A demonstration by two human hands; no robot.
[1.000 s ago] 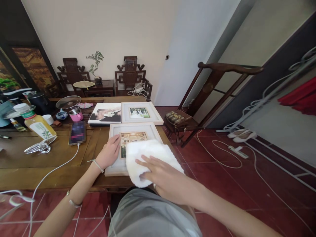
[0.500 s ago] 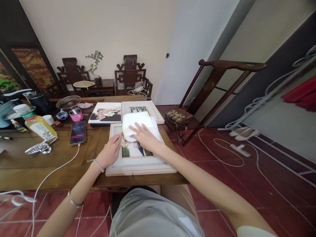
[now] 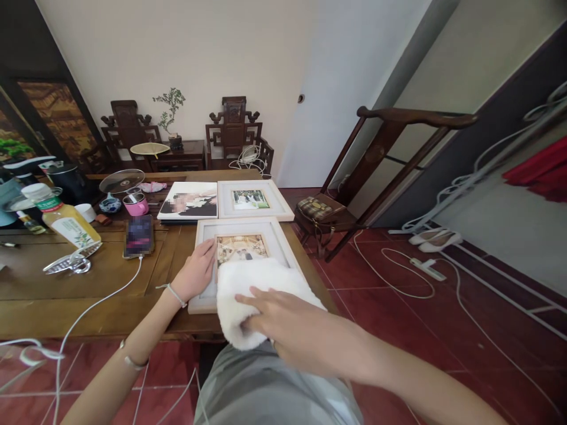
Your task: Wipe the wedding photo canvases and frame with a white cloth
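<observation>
A white-bordered picture frame (image 3: 283, 241) with a wedding photo lies flat at the near edge of the wooden table. My left hand (image 3: 198, 270) rests on its left side, fingers stretched out flat. A folded white fluffy towel (image 3: 261, 277) covers the frame's near part and hangs past its front edge. My right hand (image 3: 277, 321) grips the towel from above, thumb side tucked into its fold. Behind lie a second framed photo (image 3: 279, 198) and a white photo album (image 3: 170, 206) with a picture on its cover.
Left on the table are a charging phone (image 3: 139, 236), a silver hair clip (image 3: 73, 262), a juice bottle (image 3: 66, 218) and a pink mug (image 3: 135, 205). A wooden chair (image 3: 376, 153) with a plaid bag (image 3: 321, 209) stands at the right. Cables cross the red tiled floor.
My right hand has drawn the towel toward me, from the frame's far part to its near edge, uncovering the photo's upper part and the framed photo behind. My left hand stays put.
</observation>
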